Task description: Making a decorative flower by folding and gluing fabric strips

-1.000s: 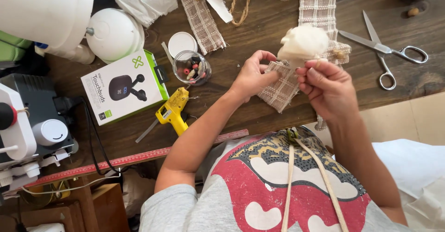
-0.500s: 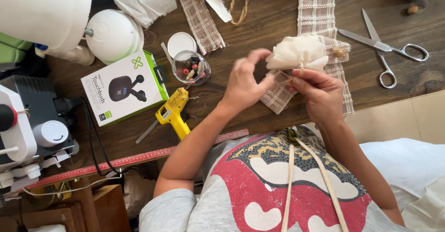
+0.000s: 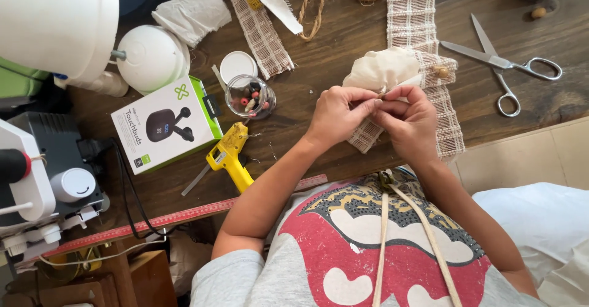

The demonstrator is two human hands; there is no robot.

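Both hands, left hand point(image 3: 337, 114) and right hand point(image 3: 410, 120), pinch closed on the cream fabric bundle point(image 3: 381, 69), which lies just beyond the fingertips on the checked woven strip point(image 3: 445, 107) over the dark wooden worktop point(image 3: 319, 68).

A small cream cloth bundle point(image 3: 383, 69) is sitting plump and rounded on the dark wooden table, its fabric gathering into soft folds toward the near end, where it is narrowing to a pinched neck. It is resting on top of a strip of brown-and-white checked ribbon point(image 3: 451, 126), which is lying flat and running away across the table, its near end fraying slightly at the table's edge. A small tan bead point(image 3: 441, 72) is lying just beside the bundle, on the ribbon.
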